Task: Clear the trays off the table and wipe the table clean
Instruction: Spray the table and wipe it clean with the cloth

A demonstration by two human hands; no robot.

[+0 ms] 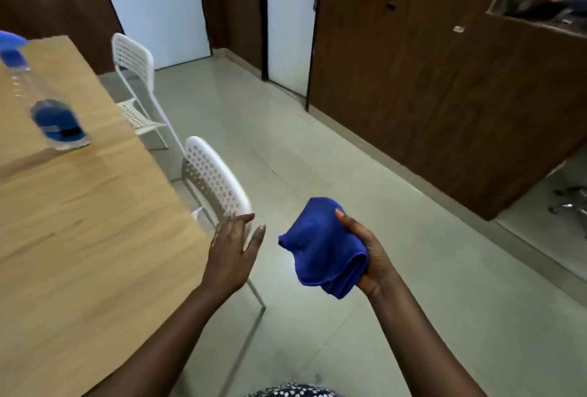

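Note:
My right hand (370, 256) grips a bunched blue cloth (320, 247) in the air above the floor, to the right of the table. My left hand (230, 252) hangs beside it with straight fingers and holds nothing, just past the table's right edge. The wooden table (79, 237) fills the left of the view. A clear spray bottle (38, 94) with blue liquid and a blue top stands on it at the far left. No tray shows in this view.
Two white perforated chairs stand along the table's right side, the nearer one (216, 183) just beyond my left hand, the other (135, 78) farther back. Pale tiled floor (317, 148) stretches to brown wall panels and white doors.

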